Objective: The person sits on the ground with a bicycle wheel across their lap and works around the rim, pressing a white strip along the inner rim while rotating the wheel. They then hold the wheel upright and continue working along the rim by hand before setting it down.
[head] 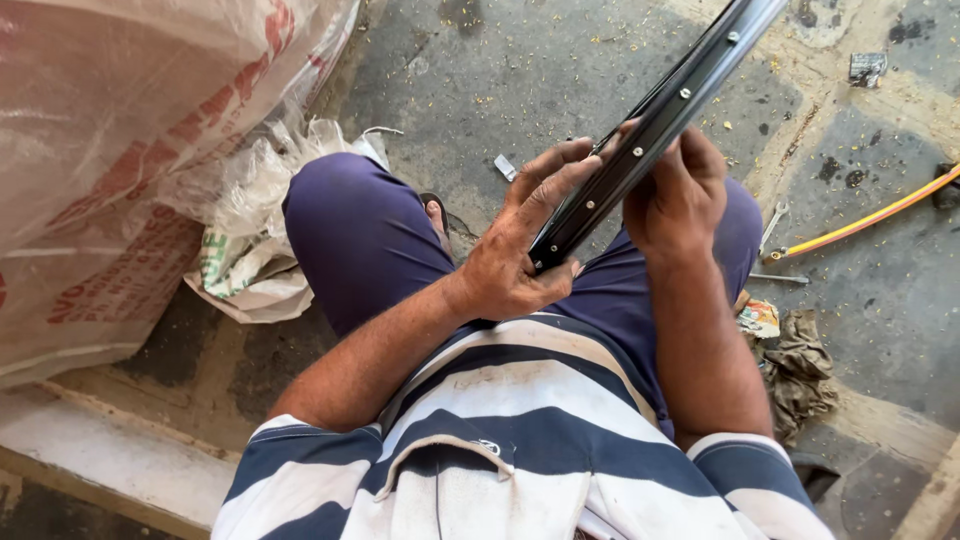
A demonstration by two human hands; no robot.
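While the left hand [520, 255] grips the black wheel rim [640, 140] from below, fingers spread along it, the right hand [680, 195] clasps its other side, fingers curled tight.

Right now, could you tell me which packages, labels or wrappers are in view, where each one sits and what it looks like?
Large sack: upper left on the ground, bulging translucent white plastic weave with red print.
Smaller bag: crumpled against the sack, by the person's left knee, white with green print.
Small packet: on the ground by the right thigh, next to a brown rag, crumpled, colourful.
Scrap wrapper: top right on the concrete, small and grey.
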